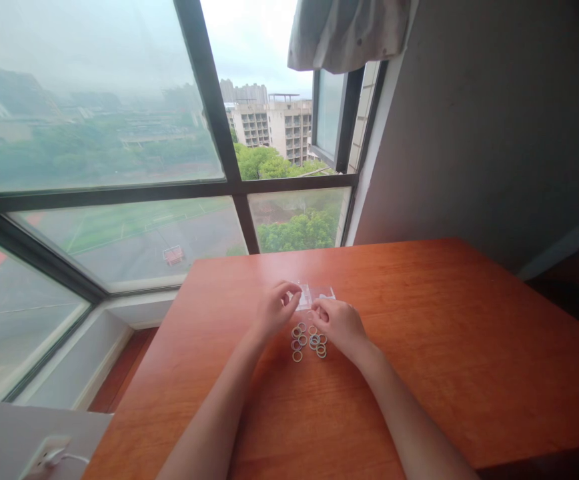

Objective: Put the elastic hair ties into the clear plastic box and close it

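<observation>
Dim-walled room with a dark-framed window (214, 100) across the upper left and centre of the frame; below, one reddish-brown wooden table (444, 333). Near the middle of the frame we list small pale rings (315, 341), in two loose clusters, some overlapping. Just above them: one clear plastic packet (305, 298), flat on the wood. Left hand (272, 315), fingers curled, at the packet's left; right hand (340, 325), likewise bent, at its lower right; whether either pinches anything, we cannot tell. We judge the rings light, fairly stiff and apt to slide, best taken by the rim; the packet thin, limp and slippery, best held at an edge.
</observation>
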